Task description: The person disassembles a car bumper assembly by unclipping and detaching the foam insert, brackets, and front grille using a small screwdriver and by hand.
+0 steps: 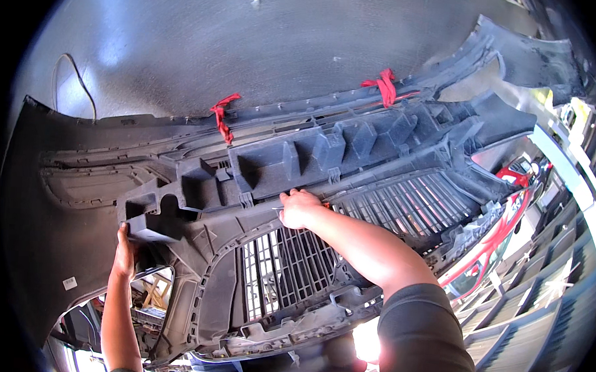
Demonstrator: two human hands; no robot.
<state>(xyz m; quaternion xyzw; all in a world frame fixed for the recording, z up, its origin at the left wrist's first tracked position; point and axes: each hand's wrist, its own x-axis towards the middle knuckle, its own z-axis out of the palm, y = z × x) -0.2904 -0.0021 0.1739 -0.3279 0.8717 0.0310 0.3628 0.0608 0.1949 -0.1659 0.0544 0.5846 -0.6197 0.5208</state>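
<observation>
A large black plastic bumper cover (pixel 63 242), seen from its inner side, fills the middle of the head view, with slatted grilles (pixel 287 272) and a ribbed black plastic insert (pixel 259 171). My left hand (pixel 123 258) grips the lower left end of that insert, fingers mostly hidden behind it. My right hand (pixel 300 207) is on the insert's lower edge above the grilles, fingers curled; something small and partly orange shows beside it, too hidden to name. Red cloth ties (pixel 385 89) are knotted at two points along the upper rail.
A dark grey sheet surface (pixel 185 35) lies behind the bumper, with a wire loop (pixel 80 77) at left. At the right, beyond the bumper, red vehicle parts (pixel 492 241), a light blue rail (pixel 574 185) and ribbed metal panelling (pixel 539 303) show, bent by the lens.
</observation>
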